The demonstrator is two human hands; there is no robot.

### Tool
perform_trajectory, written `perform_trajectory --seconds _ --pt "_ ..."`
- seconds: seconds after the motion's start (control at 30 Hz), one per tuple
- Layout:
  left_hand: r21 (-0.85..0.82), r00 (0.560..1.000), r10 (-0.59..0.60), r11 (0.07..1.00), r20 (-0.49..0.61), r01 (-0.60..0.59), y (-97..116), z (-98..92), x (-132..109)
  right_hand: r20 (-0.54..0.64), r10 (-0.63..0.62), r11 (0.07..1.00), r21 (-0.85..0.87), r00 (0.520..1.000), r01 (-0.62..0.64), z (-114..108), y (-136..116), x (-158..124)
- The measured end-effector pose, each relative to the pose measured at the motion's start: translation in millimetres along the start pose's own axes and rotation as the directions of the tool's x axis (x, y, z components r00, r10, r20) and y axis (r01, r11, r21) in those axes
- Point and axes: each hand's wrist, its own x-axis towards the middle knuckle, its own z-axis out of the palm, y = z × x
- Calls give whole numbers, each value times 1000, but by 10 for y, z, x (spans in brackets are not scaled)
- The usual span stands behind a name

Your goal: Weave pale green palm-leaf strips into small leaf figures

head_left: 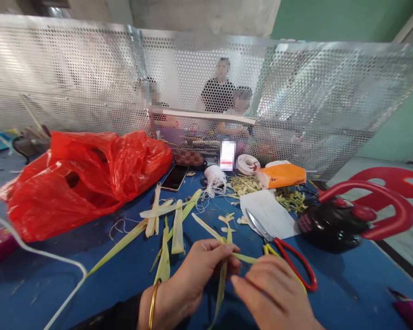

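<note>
In the head view, low in the centre of the frame, I see the left hand [206, 268] pinching crossed pale-green leaf strips [223, 241] between thumb and fingers, ends poking out up, down and right. The right hand [275, 288], blurred, is at the lower right of centre with its fingers curled where one end runs to them; I can't tell whether they grip it. A gold bangle [153, 302] circles the left wrist. More loose leaf pieces [178, 228] lie crossed left of centre on the blue tabletop [117, 293]. Just right of the hands, red-handled scissors [278, 245] rest partly on white paper [268, 213]. A black-and-red kettle [333, 224] fills the right side, and a crumpled red plastic bag [86, 178] the left. White thread [215, 178] sits mid-frame, near a dark-screened phone [175, 178]. People show through the perforated metal screen [192, 59] across the top.
</note>
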Motion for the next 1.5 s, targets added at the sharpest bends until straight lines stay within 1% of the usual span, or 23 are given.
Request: perform_trajectory --seconds 0.07,0.1,0.17,0.23,0.37,0.47,0.53,0.6,0.73,0.83,0.93,1.0,1.03,1.07,1.1,1.17,1.2,1.23,1.3,1.33,1.37,1.43,1.5 --pt "-23 1000 -6 1000 2 6 -32 -12 4 119 -153 978 -124 981 168 90 -72 28" --pt "-30 1000 -14 999 2 14 -53 -16 7 187 -156 965 -179 970 190 142 -101 33" --pt "-41 1000 -30 999 -4 30 -96 -21 18 192 -156 957 -212 969 196 230 -138 23" --pt "-55 1000 -31 998 0 31 -119 -21 28 147 -138 967 -192 979 165 275 -146 -1" --pt "-76 996 -50 996 71 56 -71 -7 22 37 -65 994 -88 997 68 242 -126 -29" --pt "2 995 -35 999 92 35 6 5 -4 9 45 999 3 999 -45 186 -107 -19" --pt "59 998 -14 998 67 10 45 9 -17 11 86 994 59 996 -87 166 -97 -14" --pt "100 999 20 995 48 -24 68 13 -28 5 70 993 95 998 -70 167 -97 -17" --pt "84 997 71 994 26 -73 95 27 -55 1 -80 992 100 997 79 216 -155 -10" --pt "28 999 54 998 6 -54 114 40 -73 2 -125 986 114 992 124 228 -202 29" --pt "18 999 48 999 -5 -48 134 41 -71 -7 -155 981 120 988 154 154 -174 44" --pt "26 998 65 998 11 -66 143 36 -65 -31 -126 988 84 992 128 67 -103 19" --pt "34 997 74 997 27 -75 146 34 -63 -74 -54 996 64 996 59 21 -57 0" --pt "42 996 81 996 43 -83 148 33 -61 -157 62 998 26 986 -59 -19 -8 -20" --pt "52 995 88 995 55 -91 151 32 -61 -164 206 978 0 965 -209 -53 41 -35" --pt "76 993 96 992 70 -101 155 32 -60 -67 446 895 21 892 -446 -93 124 -46" --pt "86 992 97 991 76 -103 155 31 -58 14 533 843 77 846 -532 -101 151 -40" --pt "94 992 99 990 84 -106 153 29 -54 132 608 769 146 783 -622 -103 167 -29" --pt "104 989 93 989 113 -105 142 20 -43 344 680 602 242 648 -761 -94 168 -2" --pt "106 988 88 989 126 -101 131 14 -36 414 689 534 264 594 -803 -86 157 9" --pt "108 987 82 989 136 -97 118 9 -29 453 695 487 274 558 -829 -75 142 16" --pt "120 988 74 989 138 -91 86 5 -15 470 709 445 280 525 -851 -50 110 17" --pt "147 991 67 986 119 -84 52 10 -2 472 716 431 281 515 -857 -22 82 6"
